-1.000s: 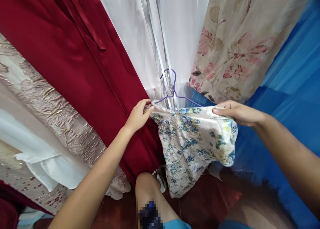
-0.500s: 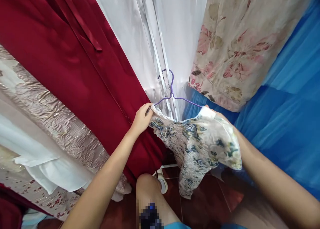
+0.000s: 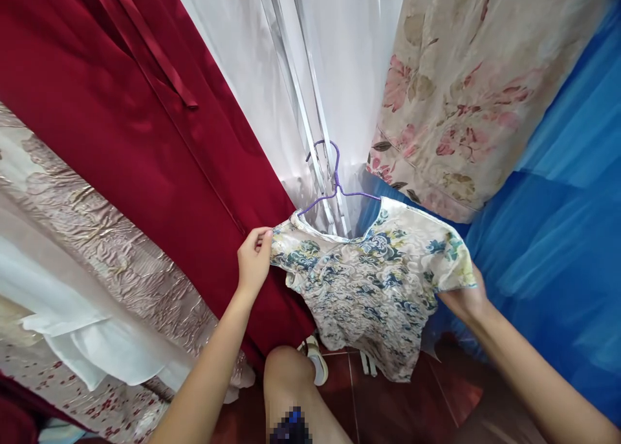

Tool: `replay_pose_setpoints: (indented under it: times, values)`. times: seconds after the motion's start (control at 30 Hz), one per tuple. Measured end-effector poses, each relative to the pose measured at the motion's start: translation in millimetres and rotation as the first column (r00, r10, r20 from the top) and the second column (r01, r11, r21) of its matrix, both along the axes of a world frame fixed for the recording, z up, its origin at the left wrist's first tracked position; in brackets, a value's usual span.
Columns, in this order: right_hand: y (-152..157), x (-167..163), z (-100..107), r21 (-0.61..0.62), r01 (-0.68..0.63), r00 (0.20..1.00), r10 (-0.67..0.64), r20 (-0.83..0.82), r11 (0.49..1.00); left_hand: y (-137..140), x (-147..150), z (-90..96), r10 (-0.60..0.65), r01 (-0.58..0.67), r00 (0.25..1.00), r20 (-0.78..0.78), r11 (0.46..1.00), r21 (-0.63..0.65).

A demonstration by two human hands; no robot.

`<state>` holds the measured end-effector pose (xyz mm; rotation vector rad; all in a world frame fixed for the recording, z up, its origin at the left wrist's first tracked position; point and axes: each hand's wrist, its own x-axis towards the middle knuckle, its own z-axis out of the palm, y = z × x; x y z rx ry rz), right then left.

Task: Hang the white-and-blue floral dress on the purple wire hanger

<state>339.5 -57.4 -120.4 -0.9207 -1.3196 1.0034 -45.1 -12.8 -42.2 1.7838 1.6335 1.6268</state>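
A short-sleeved floral blouse [image 3: 369, 288], cream with blue and yellow print, hangs spread out on a purple hanger [image 3: 338, 184]. The hanger's hook is in front of thin white metal rails; whether it is hooked on them I cannot tell. Thumb and fingers of my left hand [image 3: 255, 257] pinch the end of the sleeve on the left. My right hand [image 3: 466, 296] holds the other sleeve's hem from beneath, its fingers partly hidden by the fabric. The blouse's lower part hangs down above the floor.
White metal rails [image 3: 310, 117] run down in front of a white garment [image 3: 223, 36]. A long red garment [image 3: 145, 140] hangs left, a floral cloth [image 3: 451, 101] and blue fabric [image 3: 548, 256] right. My bent knee [image 3: 288, 373] is below, above dark red floor tiles [image 3: 334, 392].
Both hands have moved from the shoulders outward and down to the sleeve ends. The blouse, bunched before, is now spread wider with its front facing me.
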Motion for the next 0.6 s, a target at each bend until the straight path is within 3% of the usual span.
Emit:
replay_pose_setpoints:
  times: [0.07,0.17,0.27,0.37,0.43,0.5,0.57,0.6]
  values:
    - [-11,9,-3,-0.054,0.030,0.986,-0.039,-0.165,0.998,1,-5,-13.1,-0.055,0.059,0.978,0.199,0.998,-0.014]
    - [-23,20,10,-0.172,-0.007,0.938,-0.053,-0.342,0.985,-2,-8,-22.2,-0.084,0.096,0.948,0.307,0.995,-0.024]
    - [-22,27,36,-0.176,0.002,0.923,-0.070,-0.378,0.984,-13,-3,-14.0,-0.109,0.122,0.913,0.394,0.992,-0.008]
    - [-14,38,57,-0.088,0.033,0.938,-0.061,-0.340,0.996,-28,10,8.2,-0.138,0.137,0.878,0.457,0.990,0.036]
    - [-12,46,64,-0.012,0.046,0.958,-0.048,-0.284,0.999,-37,22,26.3,-0.158,0.142,0.901,0.404,0.987,0.069]
    - [-21,52,64,0.070,0.062,0.973,-0.044,-0.227,0.996,-42,34,41.5,-0.153,0.137,0.956,0.251,0.987,0.082]
    - [-48,51,61,0.124,-0.032,0.990,0.048,-0.135,0.992,-44,43,48.1,-0.124,0.121,0.992,0.032,0.989,0.079]
    - [-67,47,60,0.126,-0.140,0.986,0.150,-0.072,0.982,-42,47,46.7,-0.102,0.107,0.992,-0.078,0.991,0.075]
